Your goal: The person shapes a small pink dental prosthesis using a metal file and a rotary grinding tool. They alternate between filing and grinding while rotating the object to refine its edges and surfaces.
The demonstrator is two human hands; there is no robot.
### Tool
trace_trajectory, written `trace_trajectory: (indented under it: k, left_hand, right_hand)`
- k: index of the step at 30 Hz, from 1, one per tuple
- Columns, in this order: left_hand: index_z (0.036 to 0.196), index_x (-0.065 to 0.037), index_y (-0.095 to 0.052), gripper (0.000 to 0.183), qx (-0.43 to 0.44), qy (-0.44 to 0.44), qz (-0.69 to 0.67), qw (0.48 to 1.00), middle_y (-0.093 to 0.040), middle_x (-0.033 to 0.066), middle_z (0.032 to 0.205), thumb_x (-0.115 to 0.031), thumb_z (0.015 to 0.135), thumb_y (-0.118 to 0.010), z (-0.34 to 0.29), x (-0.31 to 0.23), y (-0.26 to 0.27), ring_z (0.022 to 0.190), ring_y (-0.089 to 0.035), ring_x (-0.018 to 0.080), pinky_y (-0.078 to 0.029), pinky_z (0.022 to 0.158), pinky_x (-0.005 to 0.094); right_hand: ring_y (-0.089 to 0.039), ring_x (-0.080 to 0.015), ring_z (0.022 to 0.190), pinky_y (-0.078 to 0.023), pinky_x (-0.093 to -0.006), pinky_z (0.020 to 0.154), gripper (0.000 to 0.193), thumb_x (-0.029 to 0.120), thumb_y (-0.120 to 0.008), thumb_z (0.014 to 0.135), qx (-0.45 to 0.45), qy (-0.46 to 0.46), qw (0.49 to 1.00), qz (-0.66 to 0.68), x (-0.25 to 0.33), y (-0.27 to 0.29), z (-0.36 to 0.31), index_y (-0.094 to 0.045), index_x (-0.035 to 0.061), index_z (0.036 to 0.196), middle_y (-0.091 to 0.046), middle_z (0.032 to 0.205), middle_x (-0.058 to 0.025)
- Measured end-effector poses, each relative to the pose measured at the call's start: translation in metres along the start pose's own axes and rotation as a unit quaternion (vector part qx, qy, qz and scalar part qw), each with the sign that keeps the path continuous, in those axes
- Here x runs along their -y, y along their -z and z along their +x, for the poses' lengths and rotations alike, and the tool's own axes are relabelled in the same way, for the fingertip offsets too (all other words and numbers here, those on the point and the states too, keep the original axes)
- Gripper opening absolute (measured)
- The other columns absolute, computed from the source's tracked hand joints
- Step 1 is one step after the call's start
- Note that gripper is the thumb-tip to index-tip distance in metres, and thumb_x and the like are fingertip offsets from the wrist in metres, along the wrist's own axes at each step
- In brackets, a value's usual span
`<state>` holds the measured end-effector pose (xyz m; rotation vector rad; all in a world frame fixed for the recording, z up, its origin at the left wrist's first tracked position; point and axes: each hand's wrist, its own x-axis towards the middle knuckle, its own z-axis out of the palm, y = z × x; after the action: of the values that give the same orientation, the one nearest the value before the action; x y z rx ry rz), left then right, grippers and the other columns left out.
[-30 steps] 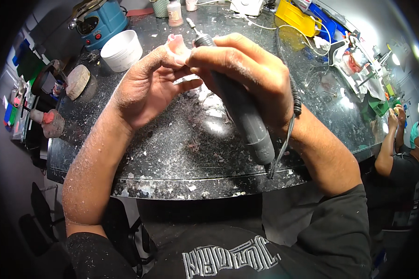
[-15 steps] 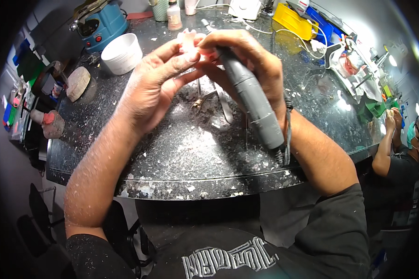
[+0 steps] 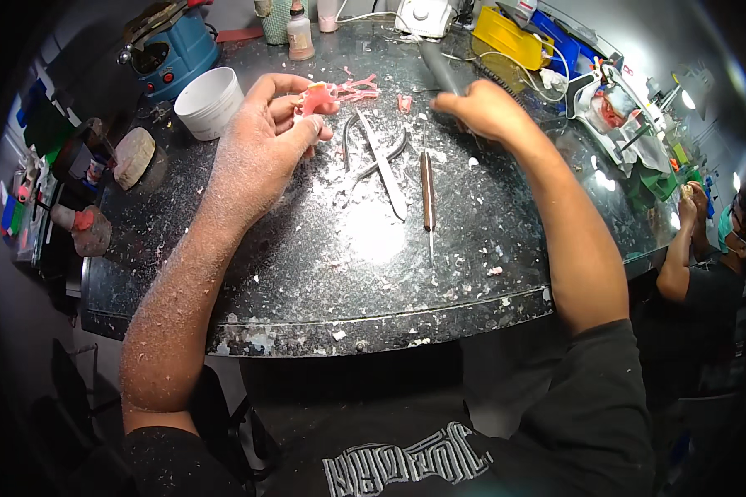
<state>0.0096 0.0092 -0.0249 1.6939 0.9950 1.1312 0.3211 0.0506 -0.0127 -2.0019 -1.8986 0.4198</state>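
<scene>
My left hand [image 3: 265, 132] pinches a small pink denture piece [image 3: 315, 99] between thumb and fingers, left of the bench's middle; pale dust coats the hand and forearm. At the far right of the middle, my right hand [image 3: 487, 113] is closed around the lower end of a grey rotary handpiece [image 3: 439, 68], which points away from me. Its fingers are partly hidden. Between the hands lie dark-handled pliers [image 3: 395, 151], a flat metal spatula [image 3: 383, 170] across them and a brown-handled carving tool [image 3: 428, 192]. Thin branching pink strips [image 3: 360, 88] and a pink scrap [image 3: 404, 103] lie beyond.
A white tub [image 3: 209, 106] and a blue machine [image 3: 171, 62] stand at the left, near a plaster block [image 3: 135, 157]. Behind are a bottle [image 3: 300, 38], a white control box [image 3: 423, 18] and a yellow bin [image 3: 512, 38]. Another person [image 3: 704, 265] works at the far right.
My hands have parted. The right has carried the handpiece away to the right and turned it to point away; the left keeps the pink piece, lower and left. The bench tools are now uncovered.
</scene>
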Motion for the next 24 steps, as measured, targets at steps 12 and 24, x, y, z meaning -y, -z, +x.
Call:
trace_trajectory:
  k: [12, 24]
  left_hand:
    - [0.142, -0.009, -0.068, 0.041, -0.073, -0.037, 0.104, 0.991, -0.077, 0.0050, 0.113, -0.014, 0.101, -0.073, -0.010, -0.007, -0.003, 0.101, -0.071, 0.0086, -0.055, 0.087, 0.0247]
    - [0.133, -0.010, -0.071, 0.028, -0.032, 0.018, 0.050, 0.998, -0.072, -0.0022, 0.106, -0.021, 0.107, -0.065, -0.005, -0.013, -0.003, 0.093, -0.062, 0.0033, -0.048, 0.082, 0.0189]
  right_hand:
    - [-0.076, -0.0367, 0.096, -0.059, -0.0465, 0.087, 0.060, 0.062, -0.075, 0.089, -0.037, 0.070, 0.992, -0.096, 0.061, 0.005, -0.037, -0.074, 0.0032, 0.099, -0.078, 0.097, -0.0201]
    - [-0.075, -0.0406, 0.087, -0.060, -0.0482, 0.084, 0.030, 0.022, -0.072, 0.090, -0.039, 0.194, 0.980, 0.030, 0.065, -0.035, -0.058, -0.074, -0.0003, 0.111, -0.075, 0.087, -0.0226]
